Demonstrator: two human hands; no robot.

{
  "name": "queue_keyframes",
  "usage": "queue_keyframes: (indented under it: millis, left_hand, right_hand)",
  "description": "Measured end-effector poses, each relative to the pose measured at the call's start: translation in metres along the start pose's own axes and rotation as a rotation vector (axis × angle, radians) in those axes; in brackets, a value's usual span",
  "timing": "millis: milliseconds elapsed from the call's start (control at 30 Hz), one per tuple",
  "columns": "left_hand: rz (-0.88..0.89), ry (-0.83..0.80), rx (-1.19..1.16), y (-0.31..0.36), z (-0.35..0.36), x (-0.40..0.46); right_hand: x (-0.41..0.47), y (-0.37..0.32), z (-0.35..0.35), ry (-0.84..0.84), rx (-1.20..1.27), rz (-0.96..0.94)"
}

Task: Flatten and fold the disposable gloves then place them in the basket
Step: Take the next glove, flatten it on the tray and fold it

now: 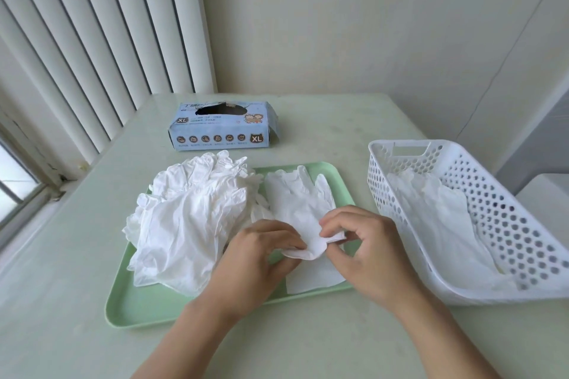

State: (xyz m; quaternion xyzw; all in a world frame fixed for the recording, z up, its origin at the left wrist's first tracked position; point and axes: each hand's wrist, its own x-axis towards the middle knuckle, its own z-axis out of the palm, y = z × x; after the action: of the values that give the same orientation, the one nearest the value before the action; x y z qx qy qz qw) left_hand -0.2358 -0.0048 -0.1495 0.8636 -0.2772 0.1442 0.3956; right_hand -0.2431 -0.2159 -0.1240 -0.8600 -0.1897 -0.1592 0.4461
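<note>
head: white glove [297, 203] flat on tray [123, 311], cuff pinched by both hands.

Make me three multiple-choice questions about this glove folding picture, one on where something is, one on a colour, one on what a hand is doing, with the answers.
1. Where does the basket stand?
A. right of the tray
B. on the tray
C. behind the glove box

2. What colour is the tray?
A. blue
B. light green
C. white

3. What is the right hand doing?
A. resting flat on the table
B. reaching into the basket
C. pinching a glove

Answers:
1 A, the basket sits on the table off the tray's right edge.
2 B, the rim is pale green.
3 C, its fingers pinch the glove's cuff edge, opposite the left hand.
</note>
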Motion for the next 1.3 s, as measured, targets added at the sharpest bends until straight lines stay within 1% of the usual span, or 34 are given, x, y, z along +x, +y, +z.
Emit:
queue_keyframes:
  millis: [67,167,267,400,467,500,600,633,700,733,833,900,967,1100,1233,1300]
  left_hand:
    - [0.023,-0.024,-0.002,0.001,0.002,0.000]
    - [0.025,-0.100,0.023,0.001,0.003,0.001]
    - [-0.015,-0.165,0.029,-0.001,0.000,0.000]
    - [-0.065,-0.227,0.058,0.003,-0.005,-0.002]
    - [-0.098,-0.190,0.005,0.005,-0.006,-0.002]
    - [-0.101,-0.137,0.011,0.006,-0.005,-0.001]
    - [-0.100,0.056,0.219,0.000,-0.002,0.002]
    - [-0.118,0.081,0.288,-0.004,-0.001,0.003]
    - [-0.191,0.033,0.364,-0.007,0.001,0.006]
    - [-0.230,-0.009,0.387,-0.007,0.001,0.007]
    - [-0.310,-0.094,0.414,-0.001,-0.002,0.005]
    - [-0.349,-0.121,0.416,0.003,-0.005,0.002]
    - [-0.377,-0.127,0.426,0.002,-0.009,-0.001]
    - [-0.404,-0.134,0.451,0.004,-0.011,0.002]
    - [-0.459,-0.160,0.459,0.012,-0.011,0.007]
    - [-0.487,-0.176,0.458,0.016,-0.012,0.008]
  right_hand:
    - [-0.001,0.003,-0.005,-0.046,-0.010,0.029]
    - [-0.001,0.006,-0.008,-0.218,-0.157,0.086]
    - [-0.003,0.002,-0.009,-0.264,-0.148,0.144]
    - [-0.003,-0.006,-0.014,-0.339,-0.202,0.205]
    - [-0.002,-0.005,-0.014,-0.309,-0.222,0.244]
    - [-0.002,-0.005,-0.013,-0.267,-0.229,0.249]
    - [0.011,-0.008,-0.005,-0.105,-0.273,0.172]
    - [0.023,-0.011,0.000,-0.071,-0.321,0.139]
    - [0.054,-0.012,0.014,-0.059,-0.431,0.137]
    - [0.072,-0.009,0.022,-0.094,-0.490,0.176]
    - [0.111,0.011,0.046,-0.319,-0.649,0.318]
    - [0.123,0.021,0.052,-0.396,-0.652,0.323]
    - [0.127,0.024,0.054,-0.422,-0.591,0.301]
    - [0.123,0.026,0.054,-0.411,-0.512,0.276]
    - [0.118,0.034,0.058,-0.261,-0.480,0.237]
    - [0.119,0.039,0.060,-0.229,-0.489,0.232]
